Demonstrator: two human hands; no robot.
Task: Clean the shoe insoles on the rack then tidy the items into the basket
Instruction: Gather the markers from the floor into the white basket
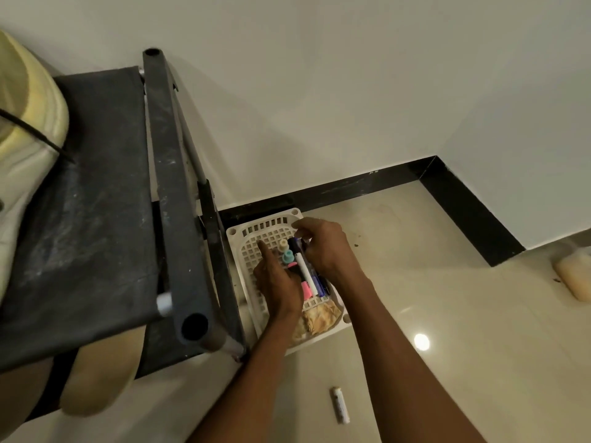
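Pale glossy floor tiles (447, 314) here, a black skirting board (367, 183) running along the foot of a plain white wall (319, 91), and a ceiling light glinting off the tile on the right. On the left stands the dark shoe rack (179, 193), its fabric shelf dusty and streaked. A cream shoe (28, 123) sits at the far left of that shelf, and a pale insole (96, 382) shows on the lower tier, near the bottom left.

Just right of the rack, on the floor against the skirting, is the white lattice basket (252, 251). Both hands are down inside it. The left hand (278, 282) has its index finger stretched out, pointing toward the far end, the other fingers curled under; whether it holds anything, I cannot tell. The right hand (323, 247) is bent over the far right side of the basket, fingertips pinched on the end of the markers (307, 273), a bundle of dark, white and blue pens lying lengthwise. Beside them stand small bottles with a cream cap and a teal cap (287, 255), plus a pink piece. A crumpled tan cloth (319, 318) fills the near end.

A white marker (340, 405) lies alone on the floor, nearer to us, well apart from the basket. A yellowish object (575, 276) rests at the far right edge.
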